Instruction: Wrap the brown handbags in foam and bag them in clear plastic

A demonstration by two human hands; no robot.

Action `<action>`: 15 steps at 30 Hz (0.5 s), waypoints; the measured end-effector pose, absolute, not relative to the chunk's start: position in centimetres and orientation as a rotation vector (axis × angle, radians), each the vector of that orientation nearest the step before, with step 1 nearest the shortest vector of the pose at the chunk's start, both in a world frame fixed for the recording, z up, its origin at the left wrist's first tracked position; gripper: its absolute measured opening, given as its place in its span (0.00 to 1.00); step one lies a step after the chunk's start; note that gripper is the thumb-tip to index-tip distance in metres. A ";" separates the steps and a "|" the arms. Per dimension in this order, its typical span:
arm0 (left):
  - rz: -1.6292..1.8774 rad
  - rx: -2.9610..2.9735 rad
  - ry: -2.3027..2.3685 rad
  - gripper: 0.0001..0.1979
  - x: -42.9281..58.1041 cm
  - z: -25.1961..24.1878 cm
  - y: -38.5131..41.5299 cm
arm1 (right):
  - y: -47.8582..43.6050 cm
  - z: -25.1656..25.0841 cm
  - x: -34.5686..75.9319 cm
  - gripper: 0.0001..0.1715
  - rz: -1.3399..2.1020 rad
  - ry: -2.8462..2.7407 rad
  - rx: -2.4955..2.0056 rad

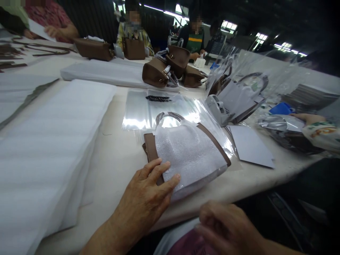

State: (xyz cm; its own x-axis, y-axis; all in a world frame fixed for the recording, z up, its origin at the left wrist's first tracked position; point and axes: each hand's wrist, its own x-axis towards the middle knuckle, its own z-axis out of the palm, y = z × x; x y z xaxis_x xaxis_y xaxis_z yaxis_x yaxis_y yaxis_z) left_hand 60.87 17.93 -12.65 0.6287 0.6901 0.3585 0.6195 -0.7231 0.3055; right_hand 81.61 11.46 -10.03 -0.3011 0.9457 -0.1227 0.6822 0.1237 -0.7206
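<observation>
A brown handbag (151, 147) lies on the table in front of me, its front covered by a white foam sheet (190, 152) and its handle (171, 115) wrapped. My left hand (148, 193) rests with spread fingers on the bag's near left side and the edge of the sheet. Below the bag, close to my body, my right hand (225, 225) is smeared by motion; its fingers look curled, and whether they hold anything is hidden. Clear plastic bags (138, 109) lie flat beneath and behind the handbag, with a small dark strip (158, 98) on top.
White foam sheets (53, 141) are stacked at left. Several brown handbags (155, 72) stand farther back. Plastic-wrapped bags (239, 95) and white cards (249, 147) are at right, where another person's hand (309, 118) touches a wrapped bag. Other people sit across the table.
</observation>
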 end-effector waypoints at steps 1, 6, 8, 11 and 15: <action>0.693 2.695 1.094 0.20 60.9 -12.6 17.9 | 12.0 -9.3 81.9 0.03 0.595 -2.268 -1.350; 0.716 2.655 1.112 0.20 60.9 -12.6 18.0 | 14.9 -12.3 83.1 0.28 -0.339 -2.691 -0.861; 0.755 2.635 1.110 0.19 60.9 -12.4 18.0 | 15.2 -16.0 83.8 0.27 -0.424 -2.734 -0.804; 0.774 2.610 1.158 0.16 61.4 -12.3 17.7 | 14.8 -19.8 84.8 0.25 -0.513 -2.682 -0.727; 0.862 2.589 1.309 0.18 62.8 -12.9 16.7 | 13.9 -18.4 85.5 0.21 -0.477 -2.669 -0.635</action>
